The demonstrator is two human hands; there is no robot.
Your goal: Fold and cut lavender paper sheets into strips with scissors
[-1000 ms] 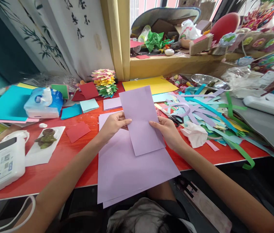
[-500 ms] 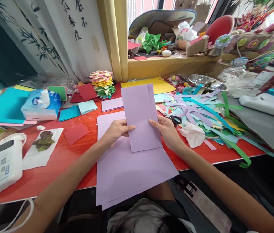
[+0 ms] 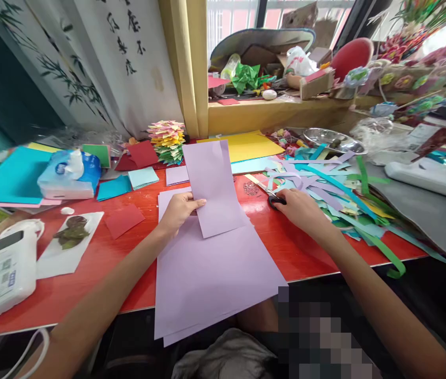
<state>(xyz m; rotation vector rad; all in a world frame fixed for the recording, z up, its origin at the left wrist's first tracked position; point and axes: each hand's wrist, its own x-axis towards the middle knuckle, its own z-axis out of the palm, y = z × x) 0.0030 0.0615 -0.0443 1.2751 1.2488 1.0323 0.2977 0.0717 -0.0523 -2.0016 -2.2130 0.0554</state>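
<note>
My left hand (image 3: 179,210) pinches the left edge of a folded lilac sheet (image 3: 213,187) and holds it tilted up above a stack of larger lilac sheets (image 3: 211,273) on the red table (image 3: 97,263). My right hand (image 3: 300,208) lies to the right on the table, fingers closed on the black handles of a pair of scissors (image 3: 275,199). The blades point away to the upper left. A crumpled white tissue seen a moment ago is hidden under that hand.
Cut paper strips (image 3: 333,181) heap up right of the scissors. A tissue pack (image 3: 69,171), coloured paper squares (image 3: 124,221), a folded-paper stack (image 3: 166,138), a yellow sheet (image 3: 250,145) and a white container (image 3: 2,276) lie around. The window sill (image 3: 286,105) is cluttered.
My right hand let go of the folded lilac sheet and moved right to the scissors. The left hand alone holds the sheet, now tilted leftwards.
</note>
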